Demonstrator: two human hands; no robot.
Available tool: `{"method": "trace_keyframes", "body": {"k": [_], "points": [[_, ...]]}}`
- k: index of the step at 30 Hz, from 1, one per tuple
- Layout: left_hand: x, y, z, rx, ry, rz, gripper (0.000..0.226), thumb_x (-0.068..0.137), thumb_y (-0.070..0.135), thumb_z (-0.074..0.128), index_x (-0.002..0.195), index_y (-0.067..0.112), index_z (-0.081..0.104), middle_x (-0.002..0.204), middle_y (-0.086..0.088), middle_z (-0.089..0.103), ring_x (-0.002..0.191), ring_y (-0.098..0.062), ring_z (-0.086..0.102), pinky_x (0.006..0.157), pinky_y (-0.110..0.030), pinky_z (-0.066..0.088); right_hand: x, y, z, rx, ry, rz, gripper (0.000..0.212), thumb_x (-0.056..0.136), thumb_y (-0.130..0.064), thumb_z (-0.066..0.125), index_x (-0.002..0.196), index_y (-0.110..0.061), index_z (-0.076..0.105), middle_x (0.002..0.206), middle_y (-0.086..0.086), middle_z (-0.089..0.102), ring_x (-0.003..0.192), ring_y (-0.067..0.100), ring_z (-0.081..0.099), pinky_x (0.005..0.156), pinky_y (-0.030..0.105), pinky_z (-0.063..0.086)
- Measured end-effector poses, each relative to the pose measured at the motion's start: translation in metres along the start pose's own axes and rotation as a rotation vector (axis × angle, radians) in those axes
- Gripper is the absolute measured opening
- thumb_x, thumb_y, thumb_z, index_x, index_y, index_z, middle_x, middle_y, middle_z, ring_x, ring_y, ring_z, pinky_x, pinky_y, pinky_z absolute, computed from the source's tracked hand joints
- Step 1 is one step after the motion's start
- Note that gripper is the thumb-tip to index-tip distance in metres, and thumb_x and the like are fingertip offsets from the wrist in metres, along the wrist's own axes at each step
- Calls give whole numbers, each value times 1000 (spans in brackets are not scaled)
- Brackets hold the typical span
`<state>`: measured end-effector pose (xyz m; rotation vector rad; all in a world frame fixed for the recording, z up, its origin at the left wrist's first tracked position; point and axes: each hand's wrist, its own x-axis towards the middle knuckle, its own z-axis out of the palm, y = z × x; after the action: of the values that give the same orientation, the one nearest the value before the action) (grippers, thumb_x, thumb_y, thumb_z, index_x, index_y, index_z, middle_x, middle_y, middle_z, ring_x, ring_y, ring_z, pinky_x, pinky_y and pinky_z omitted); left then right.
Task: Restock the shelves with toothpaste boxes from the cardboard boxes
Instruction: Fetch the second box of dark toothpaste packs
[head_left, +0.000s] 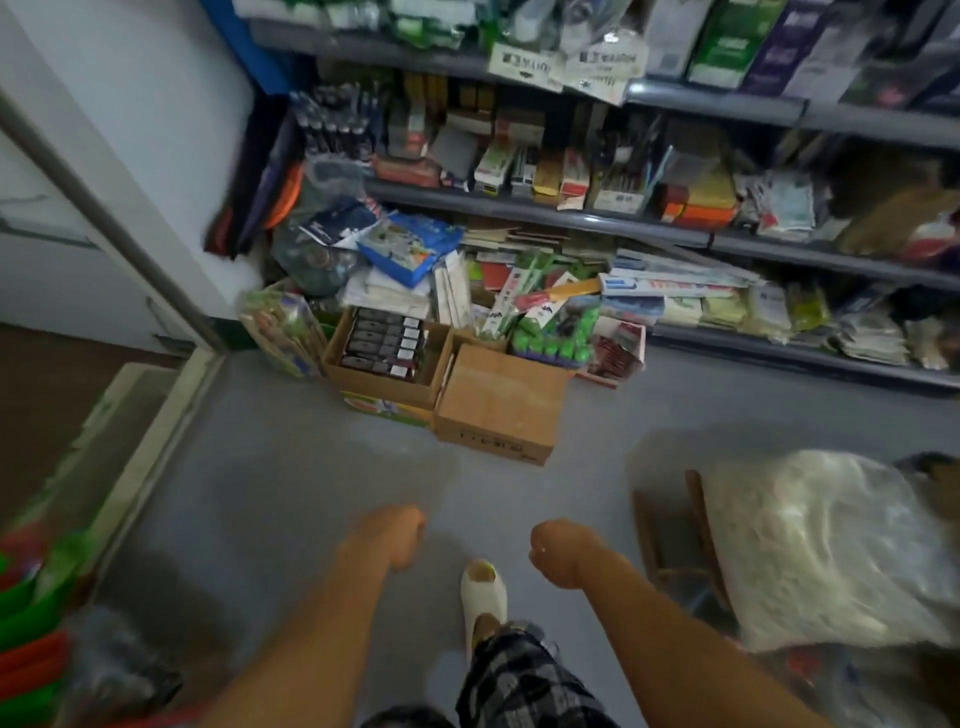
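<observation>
Left hand (397, 538) and right hand (558, 553) curled, empty. Step to open carton (384, 356); grab toothpaste boxes (382, 343) squarely, avoid closed carton (501, 402).

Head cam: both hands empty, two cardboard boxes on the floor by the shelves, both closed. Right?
Not quite. The head view shows only the right cardboard box closed; the left cardboard box is open, with dark packs inside. Left hand and right hand hold nothing.

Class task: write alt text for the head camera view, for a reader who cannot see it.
Two empty fists, left hand and right hand, hover over a grey floor. Ahead, an open cardboard box of dark packs sits beside a closed cardboard box, below cluttered shelves.
</observation>
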<state>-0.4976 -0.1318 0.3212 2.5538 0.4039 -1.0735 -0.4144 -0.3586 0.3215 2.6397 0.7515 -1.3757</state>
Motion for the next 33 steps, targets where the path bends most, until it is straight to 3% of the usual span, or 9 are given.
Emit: {"method": "trace_keyframes", "body": {"k": [3,6,12,15,21,26,33], "points": [[46,-21,-53,-42,-5,-19,24,95,21,47,106,11,66,116,-15,65,107,-32,61,87,-34,47,51,-14,-62,-1,-5,-25,35,103,-27,36,125,-5,53,132,16,52,118,33,52,94,37,43],[79,-43,-100,-77,-29,-38,25,96,22,48,112,13,65,119,-12,64,109,-29,60,93,-35,47,94,-33,-112,-11,-33,-42,35,102,-28,37,123,-6,54,130,16,53,116,33,53,92,37,44],[156,-106,-167,-151,-75,-51,28,95,17,46,116,6,62,127,-13,59,115,-30,56,95,-35,44,189,-84,-179,63,-71,-41,36,102,-28,35,123,-5,54,132,15,52,119,32,51,96,38,42],[201,-146,-191,-108,-113,-19,34,97,15,46,127,3,57,134,-15,55,123,-31,53,103,-35,44,239,-109,-198,139,-69,13,36,102,-29,35,125,-8,53,135,13,51,122,31,49,100,38,40],[294,-233,-259,73,-247,45,36,99,20,45,132,12,55,138,-11,53,124,-28,52,100,-33,41,320,-172,-221,340,-95,144,39,103,-27,32,133,-11,50,140,8,49,126,25,47,104,33,36],[356,-270,-286,139,-307,42,34,100,31,40,124,19,60,130,-6,59,116,-26,57,97,-36,45,368,-207,-229,452,-84,226,35,102,-26,34,128,-12,53,136,8,53,123,25,50,100,32,39],[453,-292,-272,85,-291,-3,22,96,23,46,105,16,64,112,-6,64,102,-24,60,82,-32,47,454,-193,-218,622,-21,387,31,101,-26,40,120,-12,60,123,9,62,109,25,59,89,31,45]]}}
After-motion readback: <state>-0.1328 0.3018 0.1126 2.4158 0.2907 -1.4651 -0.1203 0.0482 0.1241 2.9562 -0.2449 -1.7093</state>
